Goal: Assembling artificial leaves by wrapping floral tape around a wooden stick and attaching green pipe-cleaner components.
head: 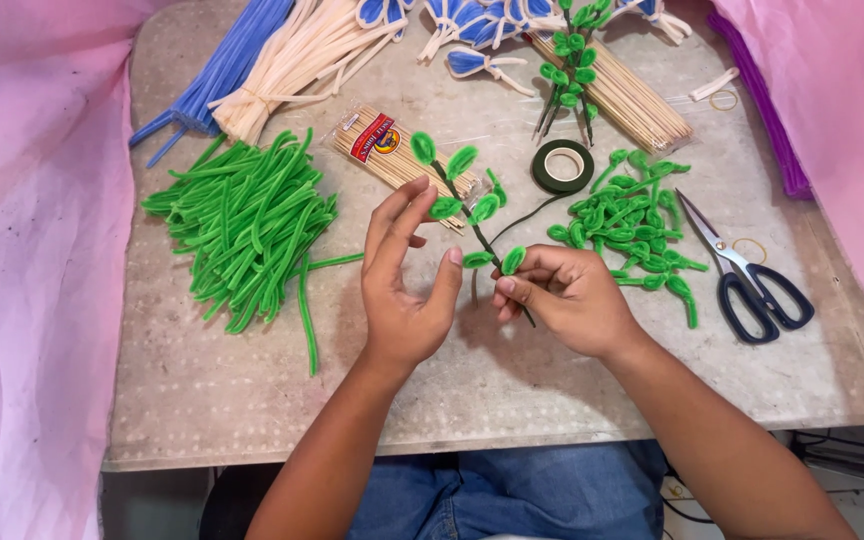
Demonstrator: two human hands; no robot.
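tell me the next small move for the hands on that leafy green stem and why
Probably wind the dark tape once more around the leafy stem at the lowest leaves. The right hand pinches the stem there, a strand of tape runs from that spot back to the tape roll, and the left hand is open beside the stem, thumb near a leaf, so it could steady it.

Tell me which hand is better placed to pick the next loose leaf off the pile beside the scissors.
Right. The right hand lies next to the leaf pile, though its fingers pinch the stem. The left hand is open but sits on the far side of the stem, nearer the green pipe cleaners.
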